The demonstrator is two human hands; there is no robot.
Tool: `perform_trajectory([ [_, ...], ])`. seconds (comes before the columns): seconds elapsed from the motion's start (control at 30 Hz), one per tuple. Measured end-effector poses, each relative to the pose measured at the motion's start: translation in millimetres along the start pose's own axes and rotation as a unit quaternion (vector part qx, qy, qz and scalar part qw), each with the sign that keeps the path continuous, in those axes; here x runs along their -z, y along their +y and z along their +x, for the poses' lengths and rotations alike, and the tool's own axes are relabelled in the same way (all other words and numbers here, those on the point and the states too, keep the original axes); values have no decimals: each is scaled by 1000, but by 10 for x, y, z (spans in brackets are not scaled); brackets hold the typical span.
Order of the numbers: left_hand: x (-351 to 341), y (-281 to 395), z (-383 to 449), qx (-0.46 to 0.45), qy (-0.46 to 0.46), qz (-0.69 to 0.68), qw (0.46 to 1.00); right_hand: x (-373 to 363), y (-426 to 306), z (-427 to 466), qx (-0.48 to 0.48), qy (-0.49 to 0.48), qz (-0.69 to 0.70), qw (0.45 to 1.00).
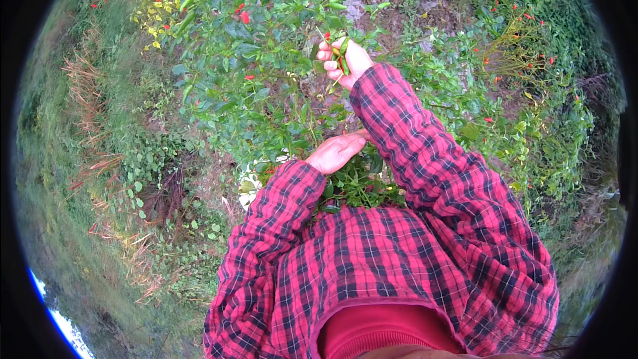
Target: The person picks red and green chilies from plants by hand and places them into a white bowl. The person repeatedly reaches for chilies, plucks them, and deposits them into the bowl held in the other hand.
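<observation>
Several green and reddish chili peppers (pixel 341 59) lie in my right hand (pixel 353 60), its fingers curled around them, at the upper middle. My left hand (pixel 335 153) is lower and to the left, palm side partly up, with its fingertips running behind my right sleeve; whether it holds anything is hidden. Both hands are among the leaves of a chili plant (pixel 264 50) that bears red and green pods. A red chili (pixel 244 17) hangs to the left of my right hand, and green chilies (pixel 337 6) stand above it.
A white object (pixel 247 187), partly covered by leaves, is beside my left sleeve. Another chili plant with red pods (pixel 518 55) grows at the right. Yellow leaves (pixel 155 10) show at the upper left, dry grass (pixel 84 89) at the far left. Greyish ground covering (pixel 354 7) lies between plants.
</observation>
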State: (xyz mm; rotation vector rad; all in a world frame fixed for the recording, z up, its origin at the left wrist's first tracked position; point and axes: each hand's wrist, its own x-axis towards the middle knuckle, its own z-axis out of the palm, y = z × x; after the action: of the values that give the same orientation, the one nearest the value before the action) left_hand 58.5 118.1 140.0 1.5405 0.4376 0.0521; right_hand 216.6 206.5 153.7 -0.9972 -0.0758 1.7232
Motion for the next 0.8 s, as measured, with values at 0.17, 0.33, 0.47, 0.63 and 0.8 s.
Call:
perform_trajectory([
  [0.17, -29, 5, 9, -12, -2, 22, 1000, 22, 15, -107, 48, 71, 19, 996],
  [0.33, -24, 18, 14, -30, -14, 33, 999, 102, 40, -111, 135, 151, -138, 969],
  [0.47, -61, 41, 7, -2, -15, 42, 999, 114, 46, 1, 57, 111, -38, 991],
  [0.63, -137, 96, -22, 7, -3, 59, 998, 1, 32, -36, -13, 72, -33, 997],
  [0.8, -102, 86, -42, -22, 18, 47, 998, -358, -91, -470, 64, 107, -241, 963],
])
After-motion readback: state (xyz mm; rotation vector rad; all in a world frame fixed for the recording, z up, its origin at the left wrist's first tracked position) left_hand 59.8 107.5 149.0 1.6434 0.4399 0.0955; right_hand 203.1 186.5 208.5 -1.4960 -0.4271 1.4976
